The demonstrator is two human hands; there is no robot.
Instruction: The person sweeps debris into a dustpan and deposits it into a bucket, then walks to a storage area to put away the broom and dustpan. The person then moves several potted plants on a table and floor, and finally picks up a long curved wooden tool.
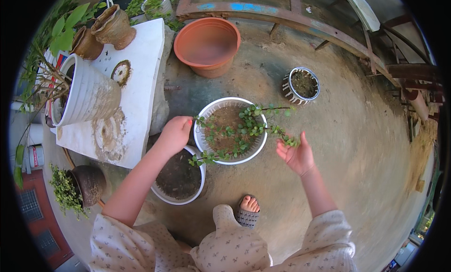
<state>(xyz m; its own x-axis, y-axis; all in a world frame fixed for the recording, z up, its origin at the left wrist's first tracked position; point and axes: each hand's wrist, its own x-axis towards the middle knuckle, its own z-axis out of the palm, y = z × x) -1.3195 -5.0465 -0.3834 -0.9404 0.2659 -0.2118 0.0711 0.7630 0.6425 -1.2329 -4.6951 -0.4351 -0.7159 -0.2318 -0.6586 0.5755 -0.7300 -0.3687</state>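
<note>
A round white plastic pot [230, 163] with brown soil stands before me on the concrete floor. Trailing succulent stems [252, 131] with small round green leaves spread over its soil and hang past its rim. At the pot's left rim, my left hand [176, 134] has its thumb and fingers pinched at the leafy end of one stem; part of the grip is hidden. My right hand [296, 155] is to the right of the pot, palm up and thumb apart, with the tip of another stem lying against its fingers.
A second white pot [179, 178] of dark soil sits under my left forearm. Beyond stand a terracotta-coloured plastic pot [208, 43] and a small soil-filled pot [303, 84]. At left, a white slab [141, 96] bears a ribbed white planter [88, 92] and clay pots [114, 27]. A rusty metal frame [282, 16] lies behind.
</note>
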